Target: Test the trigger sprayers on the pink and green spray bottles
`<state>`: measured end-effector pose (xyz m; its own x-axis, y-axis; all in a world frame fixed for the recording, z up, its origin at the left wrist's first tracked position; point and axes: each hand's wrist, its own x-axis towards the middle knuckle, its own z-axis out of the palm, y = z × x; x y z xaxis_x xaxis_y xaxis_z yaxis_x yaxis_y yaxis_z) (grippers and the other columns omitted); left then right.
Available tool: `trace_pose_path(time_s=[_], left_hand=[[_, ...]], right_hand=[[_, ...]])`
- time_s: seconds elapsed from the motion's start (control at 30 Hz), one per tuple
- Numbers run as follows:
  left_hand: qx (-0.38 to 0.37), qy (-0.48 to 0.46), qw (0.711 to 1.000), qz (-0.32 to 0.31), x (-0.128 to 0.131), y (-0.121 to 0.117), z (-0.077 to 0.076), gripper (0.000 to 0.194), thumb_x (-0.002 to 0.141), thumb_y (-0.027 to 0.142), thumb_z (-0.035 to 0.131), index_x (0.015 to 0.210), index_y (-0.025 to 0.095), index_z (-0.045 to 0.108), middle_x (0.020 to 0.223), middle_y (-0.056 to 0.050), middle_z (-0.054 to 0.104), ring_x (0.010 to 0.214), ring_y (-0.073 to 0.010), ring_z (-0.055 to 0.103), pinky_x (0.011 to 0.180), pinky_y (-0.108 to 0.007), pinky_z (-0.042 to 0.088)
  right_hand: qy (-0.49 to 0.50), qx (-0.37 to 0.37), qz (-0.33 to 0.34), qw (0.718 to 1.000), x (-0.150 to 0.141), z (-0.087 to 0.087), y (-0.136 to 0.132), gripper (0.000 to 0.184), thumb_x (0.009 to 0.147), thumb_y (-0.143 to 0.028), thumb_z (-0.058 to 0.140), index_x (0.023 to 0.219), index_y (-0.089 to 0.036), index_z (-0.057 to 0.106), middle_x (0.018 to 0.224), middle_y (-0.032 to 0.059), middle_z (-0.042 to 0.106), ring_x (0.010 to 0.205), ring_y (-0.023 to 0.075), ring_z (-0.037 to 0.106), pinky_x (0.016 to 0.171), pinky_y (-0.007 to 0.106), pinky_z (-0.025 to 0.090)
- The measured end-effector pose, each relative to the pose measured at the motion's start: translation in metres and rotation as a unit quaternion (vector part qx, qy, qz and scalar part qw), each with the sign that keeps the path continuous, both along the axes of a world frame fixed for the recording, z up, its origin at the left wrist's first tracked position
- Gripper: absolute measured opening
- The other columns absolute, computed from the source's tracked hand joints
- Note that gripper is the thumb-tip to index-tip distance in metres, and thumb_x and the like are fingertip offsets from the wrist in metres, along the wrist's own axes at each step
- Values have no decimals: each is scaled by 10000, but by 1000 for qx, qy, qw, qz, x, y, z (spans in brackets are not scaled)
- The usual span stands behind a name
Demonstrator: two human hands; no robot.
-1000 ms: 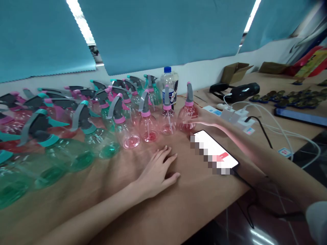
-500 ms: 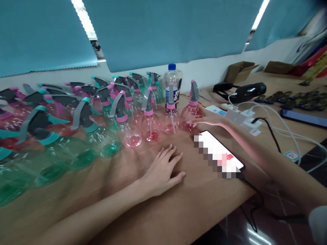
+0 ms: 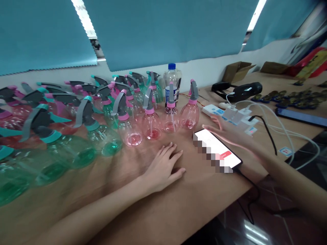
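Note:
My left hand (image 3: 165, 167) lies flat on the brown tabletop (image 3: 194, 204), fingers spread, holding nothing. In front of it stand pink spray bottles with grey triggers, one of them a pink spray bottle (image 3: 151, 124) with its nozzle upright. At the right end of that row is another pink spray bottle (image 3: 189, 114), standing free of any hand. My right hand (image 3: 224, 131) hovers just right of it, over the edge of a lit phone (image 3: 219, 149), fingers apart and nothing in them. Part of the phone screen is pixelated.
Green spray bottles (image 3: 74, 151) crowd the left side. Behind the row stands a clear bottle with a blue cap (image 3: 172, 66). A white power strip (image 3: 213, 110) with plugs and cables lies at right, near a black object (image 3: 246, 91) and an open cardboard box (image 3: 236, 71).
My right hand has let go of the rightmost pink spray bottle and drawn back to the right, towards the phone and power strip. My left hand stays in place.

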<state>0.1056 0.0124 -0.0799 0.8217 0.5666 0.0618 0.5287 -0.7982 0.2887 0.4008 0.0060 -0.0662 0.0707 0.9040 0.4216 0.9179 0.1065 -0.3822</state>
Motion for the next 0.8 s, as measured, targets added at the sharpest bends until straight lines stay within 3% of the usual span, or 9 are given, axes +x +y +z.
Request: trace_pose_path(time_s=[0.1,0.3,0.4,0.8], left_hand=[[4,-2,1000,-1,0,-1,-1,542,945,440,506,1390,130,476,1514,-182,376,1437,-316,274,1164,-525,240],[17,-9,1000,6,0,-3,-2,502,961,419,493,1367,124,499,1489,-172,421,1424,-310,308,1162,-507,258],[17,-8,1000,12,-2,-5,-2,508,966,409,490,1375,108,488,1485,-180,424,1419,-309,318,1160,-499,268],[29,-29,999,16,-35,-24,-4,474,977,359,479,1401,149,443,1475,-169,433,1399,-301,358,1114,-504,362]], right_hand=[[-23,-12,-7,1000,-1,-20,-36,703,914,-642,395,1332,-87,508,1292,243,587,1213,368,554,985,517,455],[-181,33,29,983,-20,-47,-98,618,972,-582,273,1365,-154,483,1487,208,418,1343,370,435,1095,649,248],[-214,21,29,976,-26,-48,-104,626,963,-606,252,1280,-168,567,1502,203,395,1350,396,415,1079,671,248],[-190,24,16,981,-33,-44,-104,646,957,-617,254,1262,-146,573,1456,216,455,1320,382,460,1088,670,235]])
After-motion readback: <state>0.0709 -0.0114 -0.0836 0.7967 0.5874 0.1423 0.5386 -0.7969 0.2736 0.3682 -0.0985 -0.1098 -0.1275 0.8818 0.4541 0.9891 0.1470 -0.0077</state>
